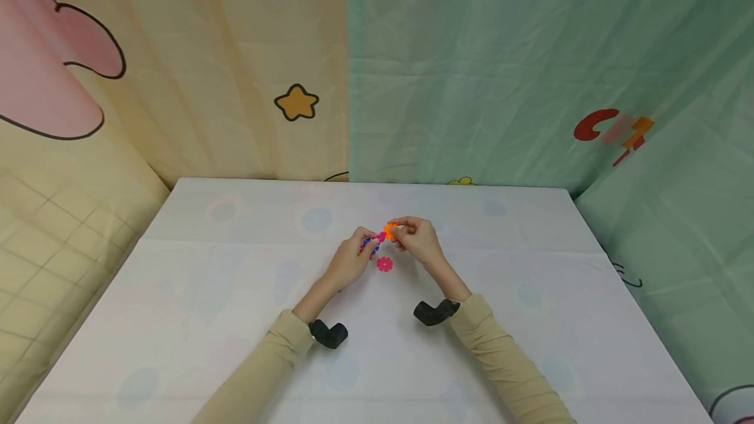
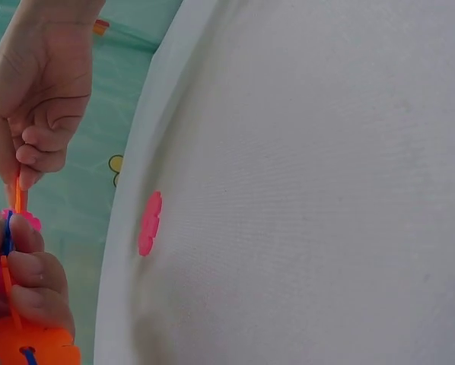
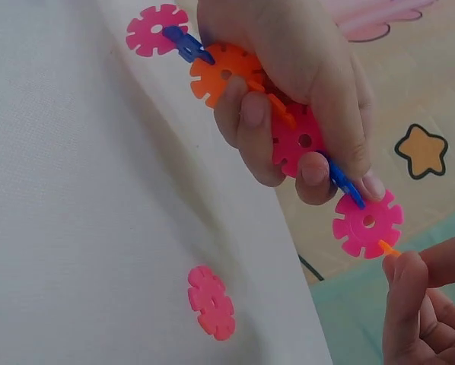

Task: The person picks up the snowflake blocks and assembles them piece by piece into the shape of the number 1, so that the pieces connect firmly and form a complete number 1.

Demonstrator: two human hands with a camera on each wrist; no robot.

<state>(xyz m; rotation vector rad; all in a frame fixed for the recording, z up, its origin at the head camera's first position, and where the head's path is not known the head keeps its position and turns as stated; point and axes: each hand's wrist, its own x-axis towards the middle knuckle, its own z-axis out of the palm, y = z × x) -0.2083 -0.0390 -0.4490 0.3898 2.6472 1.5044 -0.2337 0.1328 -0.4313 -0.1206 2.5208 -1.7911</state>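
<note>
My left hand [image 1: 346, 265] grips a chain of notched plastic discs, pink, blue and orange, slotted edge to edge. In the right wrist view the chain runs from a pink disc [image 3: 141, 36] past an orange disc [image 3: 205, 76] under the left fingers to a blue disc [image 3: 345, 182] and a pink end disc [image 3: 351, 226]. Between thumb and fingertips my right hand [image 1: 419, 241] pinches an orange disc [image 1: 389, 231], its edge at a notch of that end disc. Fingers hide part of the chain. Below the hands, a loose pink disc [image 1: 385, 264] lies on the table.
The white-covered table [image 1: 235, 358] has faint pale spots. Behind it hang a yellow curtain [image 1: 235, 31] and a green curtain [image 1: 459, 70]. Black wrist mounts [image 1: 328, 334] sit at both cuffs, close above the tabletop.
</note>
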